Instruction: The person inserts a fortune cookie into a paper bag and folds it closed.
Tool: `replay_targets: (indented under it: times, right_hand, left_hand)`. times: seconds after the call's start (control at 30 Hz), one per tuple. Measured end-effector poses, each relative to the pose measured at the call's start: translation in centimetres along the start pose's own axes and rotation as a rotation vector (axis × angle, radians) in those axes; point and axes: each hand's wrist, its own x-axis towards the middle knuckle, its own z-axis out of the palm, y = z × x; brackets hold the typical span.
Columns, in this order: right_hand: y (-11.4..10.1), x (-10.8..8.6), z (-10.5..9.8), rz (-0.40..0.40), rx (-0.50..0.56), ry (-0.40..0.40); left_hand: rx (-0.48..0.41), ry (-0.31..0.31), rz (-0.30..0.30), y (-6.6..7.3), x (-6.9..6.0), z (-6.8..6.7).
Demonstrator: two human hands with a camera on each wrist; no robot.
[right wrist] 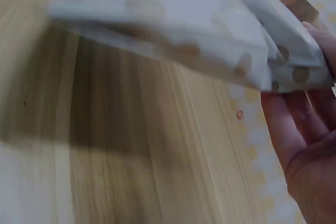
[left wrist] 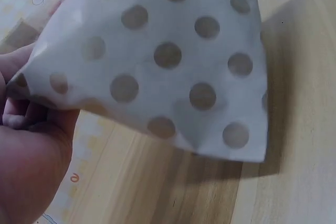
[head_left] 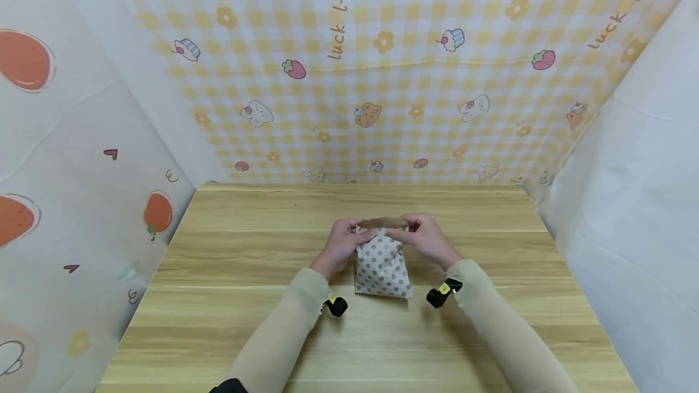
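Observation:
A white paper bag with grey-brown dots (head_left: 382,265) is between both hands over the middle of the table. My left hand (head_left: 344,241) pinches its upper left corner, thumb on the dotted face and fingers behind. On the opposite upper corner, my right hand (head_left: 428,238) pinches in the same way. A plain brown strip (head_left: 382,222) shows along the bag's top edge, between the hands. In the right wrist view the bag (right wrist: 194,30) is blurred and casts a shadow on the wood below. What the bag contains is hidden.
The wood-grain table (head_left: 246,235) spreads around the hands. Behind it hangs a yellow checked cloth (head_left: 382,77), with white printed cloth (head_left: 109,211) at the left and plain white cloth (head_left: 628,199) at the right. Small black cameras (head_left: 337,306) are strapped to both wrists.

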Motion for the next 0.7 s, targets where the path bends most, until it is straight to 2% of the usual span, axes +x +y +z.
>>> replay_targets:
  times: [0.13,0.33,0.57,0.7]
  right_hand:
    - [-0.19,-0.06,-0.26,-0.003,0.015,-0.029]
    - [0.24,-0.02,-0.37,0.007,0.049,-0.047]
    - [0.4,0.07,-0.55,0.006,0.092,-0.077]
    - [0.27,0.15,-0.62,-0.012,0.116,-0.102]
  left_hand:
    - [-0.015,-0.033,-0.012,0.01,-0.09,-0.29]
    - [0.013,-0.023,-0.023,-0.16,-0.25,-0.78]
    - [0.085,0.033,0.03,0.33,-0.5,-0.6]
    - [0.085,0.027,0.056,0.25,-0.49,-0.64]
